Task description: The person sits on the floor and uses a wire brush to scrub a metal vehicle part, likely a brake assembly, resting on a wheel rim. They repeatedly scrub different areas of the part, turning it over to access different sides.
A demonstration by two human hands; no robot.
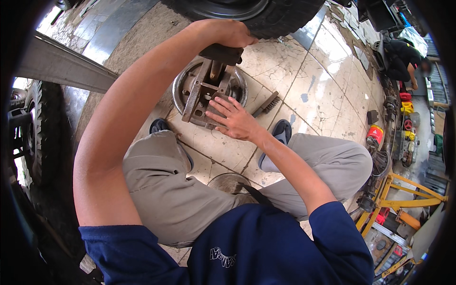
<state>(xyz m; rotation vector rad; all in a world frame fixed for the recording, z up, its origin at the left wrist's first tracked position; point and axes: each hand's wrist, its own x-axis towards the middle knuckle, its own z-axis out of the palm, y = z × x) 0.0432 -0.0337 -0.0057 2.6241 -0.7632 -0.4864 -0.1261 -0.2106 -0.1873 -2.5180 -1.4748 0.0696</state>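
Note:
A rusty metal bracket assembly (194, 101) rests on a round metal wheel rim (178, 92) on the floor in front of me. Across its far end sits a dark block (219, 54). My left hand (232, 34) reaches over from the left and curls round the top of this block, just below a large tyre; its fingertips are mostly hidden. My right hand (236, 121) lies flat on the near plate of the bracket, fingers spread, gripping nothing. Beside the rim, to the right, a wire brush (270, 103) lies on the tiles.
The big tyre (285, 21) overhangs the far edge. More tyres (45, 128) and a grey beam (66, 61) stand at left. At right are a red can (374, 135), a yellow metal frame (413, 203) and scattered tools. A person (401, 59) bends at the far right.

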